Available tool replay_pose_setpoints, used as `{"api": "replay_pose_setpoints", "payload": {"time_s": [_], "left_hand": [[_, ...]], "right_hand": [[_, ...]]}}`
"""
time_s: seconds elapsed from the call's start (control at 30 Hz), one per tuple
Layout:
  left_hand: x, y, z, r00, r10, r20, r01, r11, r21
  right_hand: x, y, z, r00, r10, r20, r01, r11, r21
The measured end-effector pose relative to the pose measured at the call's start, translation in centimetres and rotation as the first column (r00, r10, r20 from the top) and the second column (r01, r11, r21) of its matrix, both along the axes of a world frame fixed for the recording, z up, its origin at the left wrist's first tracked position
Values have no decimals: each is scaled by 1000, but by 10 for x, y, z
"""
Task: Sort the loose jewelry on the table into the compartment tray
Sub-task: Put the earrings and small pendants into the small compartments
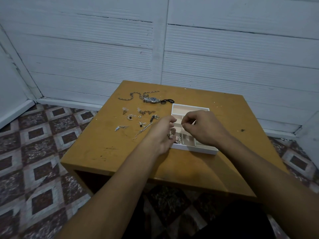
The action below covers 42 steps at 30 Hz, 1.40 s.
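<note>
Obs., left to right. The table (107, 149) is carrying the unsorted lot, well left of the fingers. There is a long chain (133, 97), a watch (153, 100) at its right end and a bracelet (144, 129) lying just left of the left hand (161, 135). Several tiny bits are lying among them, too small to name.

The left hand is hovering at the left rim of the tray (195, 150), fingers curling round a clump of small pieces (170, 135). The tray is sitting under both sets of fingertips. A few shiny items are lying in its near-left compartment, just below the left fingers.

The right hand (203, 128) is hanging over the middle compartments, its fingertips (184, 125) pressing together in a pinch. Whether anything is between them, cannot tell.

Judgement: the step looks like lifting single pieces out of the left clump and dropping them by type. To do it well:
- Be lowering the pinch right down into the chosen compartment before letting go, so nothing is bouncing over a divider.
- Be taking one piece at a time, so hooks are not dragging neighbours along.
- Be holding the cupped left hand over the tray, so a slip is landing inside.

Hidden: the hands are covering most of the dividers. The compartment count and the contents under the right hand are unreadable, and dim light is blurring the fine detail.
</note>
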State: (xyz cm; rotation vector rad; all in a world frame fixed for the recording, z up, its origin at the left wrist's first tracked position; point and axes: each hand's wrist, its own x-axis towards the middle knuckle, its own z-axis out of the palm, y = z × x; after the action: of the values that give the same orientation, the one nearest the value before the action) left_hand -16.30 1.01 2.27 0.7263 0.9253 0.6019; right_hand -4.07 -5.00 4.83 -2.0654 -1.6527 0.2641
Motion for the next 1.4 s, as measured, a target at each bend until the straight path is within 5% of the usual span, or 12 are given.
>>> {"api": "replay_pose_setpoints", "payload": {"time_s": [0.4,0.8,1.03,1.4], "left_hand": [[10,-7,-2,988,-44,-151,64,989,133],[-19,-8,1,995,-8,-98,31,971,238],[-59,16,-12,876,118,-467,220,765,605],[-122,30,-26,679,310,-665,482,495,723]], "right_hand": [[13,-5,-11,999,-33,-13,33,999,12],[2,5,-19,999,-5,-40,4,999,-40],[-22,20,-22,997,38,-69,-41,998,-45],[-57,54,-32,991,130,43,-123,983,-138]]}}
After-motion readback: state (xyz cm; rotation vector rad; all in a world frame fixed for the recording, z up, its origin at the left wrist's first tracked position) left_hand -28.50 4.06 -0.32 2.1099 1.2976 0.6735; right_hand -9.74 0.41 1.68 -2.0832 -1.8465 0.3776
